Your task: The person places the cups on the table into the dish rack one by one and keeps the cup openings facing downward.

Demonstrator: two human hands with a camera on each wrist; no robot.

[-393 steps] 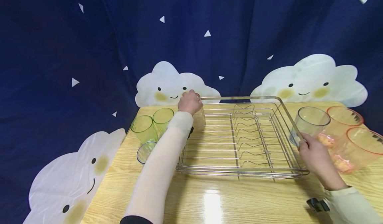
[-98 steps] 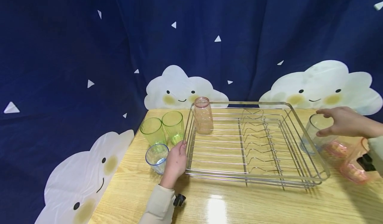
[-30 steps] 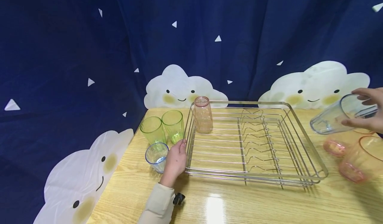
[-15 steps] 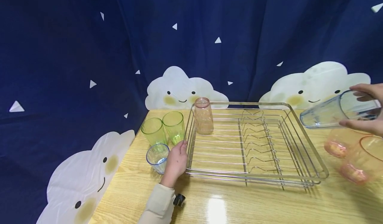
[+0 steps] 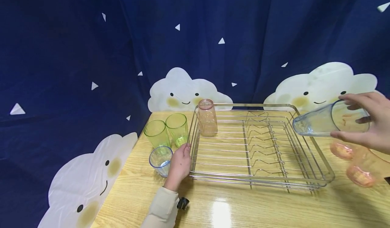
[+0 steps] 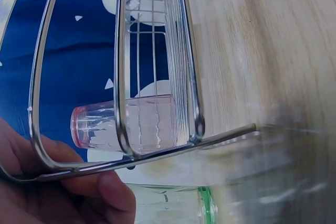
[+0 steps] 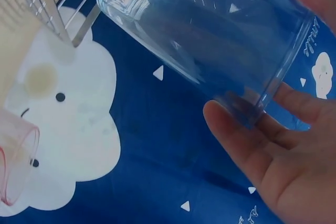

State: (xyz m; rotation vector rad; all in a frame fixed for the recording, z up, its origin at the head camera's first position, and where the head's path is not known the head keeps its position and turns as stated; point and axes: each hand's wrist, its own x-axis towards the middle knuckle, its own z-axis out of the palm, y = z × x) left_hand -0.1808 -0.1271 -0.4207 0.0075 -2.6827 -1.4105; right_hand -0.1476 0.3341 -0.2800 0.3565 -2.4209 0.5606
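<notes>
My right hand [image 5: 377,126] grips blue glass [image 5: 315,121] near rim, tilted, base over right edge of rack [image 5: 283,179]; my left hand [image 5: 179,162] holds left rail. Glass likely light, stiff, slick, breakable: wide end best hold.

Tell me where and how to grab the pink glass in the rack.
Probably best around the upper half of the pink glass, coming from above and the right: it stands narrow end up, near the left end of the rack, with open space to its right.
</notes>
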